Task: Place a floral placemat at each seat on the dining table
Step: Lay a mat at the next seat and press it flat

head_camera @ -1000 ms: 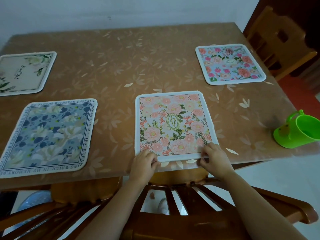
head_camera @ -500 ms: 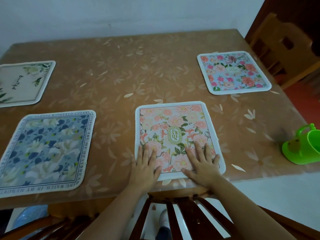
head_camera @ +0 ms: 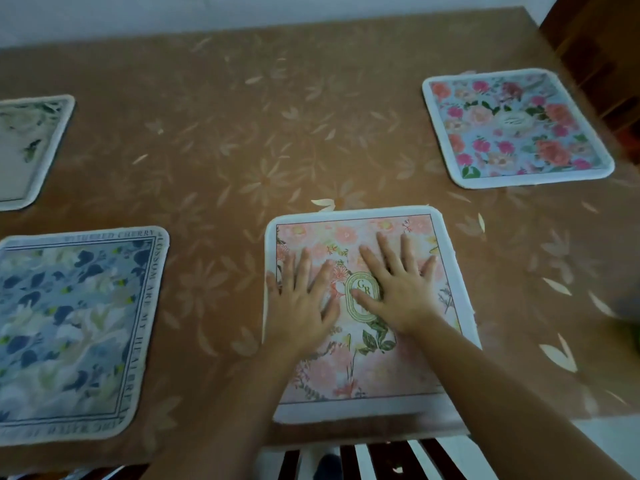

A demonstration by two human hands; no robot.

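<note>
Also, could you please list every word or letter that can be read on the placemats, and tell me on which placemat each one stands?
"WITHERED CHERRY": top border of the blue and white floral placemat.
"BLOSSOM ARE MY HEA...": right border of that placemat; the rest is blurred.
"GR": green oval emblem on the pink floral placemat, partly covered by the right hand.
Oval label on the light blue rose placemat: too blurred to read.
Cream leafy placemat: no readable text.

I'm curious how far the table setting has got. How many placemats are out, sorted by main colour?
Pink placemat, under the left hand and right hand: 1
Dark blue placemat: 1
Light blue placemat with pink roses: 1
Cream placemat, partly out of view: 1
Total: 4
</note>
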